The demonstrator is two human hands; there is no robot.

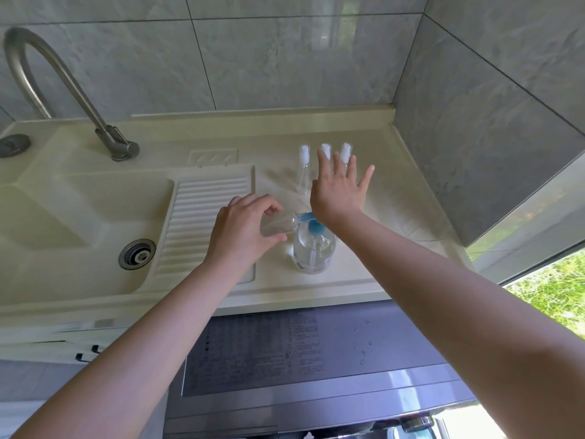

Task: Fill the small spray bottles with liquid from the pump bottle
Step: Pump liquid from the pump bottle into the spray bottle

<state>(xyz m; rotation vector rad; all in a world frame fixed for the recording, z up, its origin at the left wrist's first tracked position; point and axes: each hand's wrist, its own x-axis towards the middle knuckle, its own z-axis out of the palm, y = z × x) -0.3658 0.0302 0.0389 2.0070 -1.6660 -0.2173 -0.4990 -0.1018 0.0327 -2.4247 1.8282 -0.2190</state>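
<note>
The left hand (243,229) curls its fingers and thumb around a small clear spray bottle (280,224), its grip holding the bottle on its side with the open neck touching the blue spout of the pump bottle (314,248). Just right of that grip, the heel of the right hand (337,191) bears on the blue pump head, fingers spread flat and holding nothing. The pump bottle stands on the cream surface (380,198). Beyond the grip, three capped spray bottles (303,169) stand upright in a row, two partly hidden by the right fingers. Left lie the ribbed drainboard (202,217) and sink (79,223).
</note>
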